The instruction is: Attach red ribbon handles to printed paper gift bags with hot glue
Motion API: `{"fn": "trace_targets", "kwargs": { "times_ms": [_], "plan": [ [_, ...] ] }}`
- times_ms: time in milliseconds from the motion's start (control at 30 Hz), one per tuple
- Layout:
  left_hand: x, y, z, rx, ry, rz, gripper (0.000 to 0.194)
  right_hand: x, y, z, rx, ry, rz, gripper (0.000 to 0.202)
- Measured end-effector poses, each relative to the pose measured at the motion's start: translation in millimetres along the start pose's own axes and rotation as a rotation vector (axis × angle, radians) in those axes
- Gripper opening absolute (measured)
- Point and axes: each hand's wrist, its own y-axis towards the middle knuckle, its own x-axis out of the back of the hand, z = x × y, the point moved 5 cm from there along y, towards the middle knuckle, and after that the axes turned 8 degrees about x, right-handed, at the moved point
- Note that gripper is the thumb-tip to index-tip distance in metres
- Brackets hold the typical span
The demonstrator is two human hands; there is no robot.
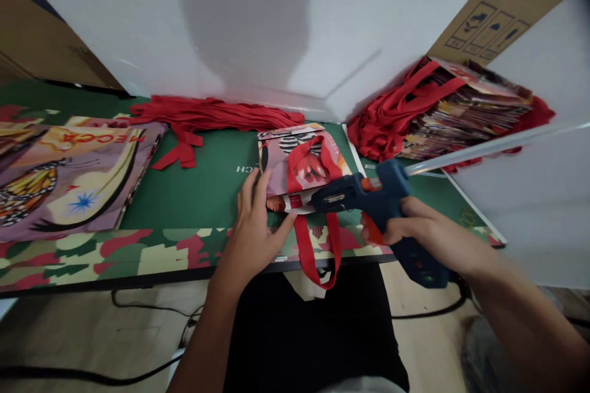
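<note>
A small printed paper bag (276,172) lies on the green table, its near opening spread apart and red ribbon handles (336,245) looping from both sides. My left hand (253,227) grips its left corner, fingers over the far side and thumb at the near lip. In my right hand (415,227) is a dark blue hot glue gun (385,196), with a finger at the orange trigger (372,230). The gun's nozzle points left into the bag's opening, beside a red ribbon end. A long clear glue stick (479,150) sticks out of its back.
Flat printed bags (87,178) are stacked on the left. A bundle of red ribbons (216,113) lies along the white wall panel (369,12). At the right stands a thick pile of bags with red handles (470,113). Cables (83,374) run below the table edge.
</note>
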Motion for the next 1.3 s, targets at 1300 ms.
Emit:
{"fn": "trace_targets", "kwargs": {
  "times_ms": [1300],
  "plan": [
    [1.7,11,8,-0.042,0.133,-0.143,0.063,122,47,-112,0.105,-0.613,-0.426,0.040]
  ]
}}
